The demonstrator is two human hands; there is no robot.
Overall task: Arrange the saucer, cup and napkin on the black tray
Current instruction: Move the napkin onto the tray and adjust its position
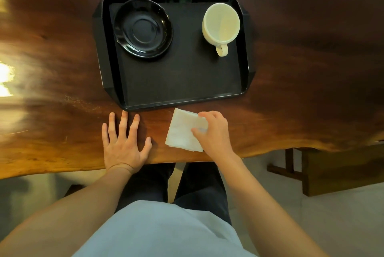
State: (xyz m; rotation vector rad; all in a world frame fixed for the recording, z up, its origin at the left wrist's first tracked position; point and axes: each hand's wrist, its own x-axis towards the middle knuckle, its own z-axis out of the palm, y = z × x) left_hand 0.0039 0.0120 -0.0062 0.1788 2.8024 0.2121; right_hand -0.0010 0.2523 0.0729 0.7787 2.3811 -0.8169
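Near the table's [291, 101] front edge, the left hand [122, 144] lies flat with fingers spread apart and holds nothing, while the right hand [214, 132] pinches the right side of the white folded napkin [180, 130], thumb and fingertips closed on it, the rest of the napkin lying to their left on the wood just short of the black tray's [176, 82] front rim. Farther back on the tray, the black saucer [143, 28] sits in the far left corner and the cream cup [221, 23] stands upright in the far right corner, well apart, handle pointing toward the person.
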